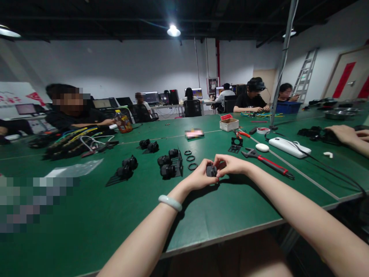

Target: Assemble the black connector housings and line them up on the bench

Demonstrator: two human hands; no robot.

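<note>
Between my two hands, just above the green table (201,215), is a small black round plastic fitting (211,171). My left hand (201,175) is closed on its left side, thumb toward me. From the right, my right hand (229,164) pinches the same fitting with thumb and fingertips. Left of my hands lie several black rings, one of them a ring (192,166) close to my left hand. Beyond them stand black fittings on a bracket plate (170,163). A flat black bracket (236,143) with a round hole lies past my right hand.
An adjustable wrench (269,163) with red-black handles lies right, by a white round object (262,147) and a white power bank-like case (290,147). A metal pole (281,73) rises behind. Another person's hands (346,134) work at far right. More fittings (123,169) stand left.
</note>
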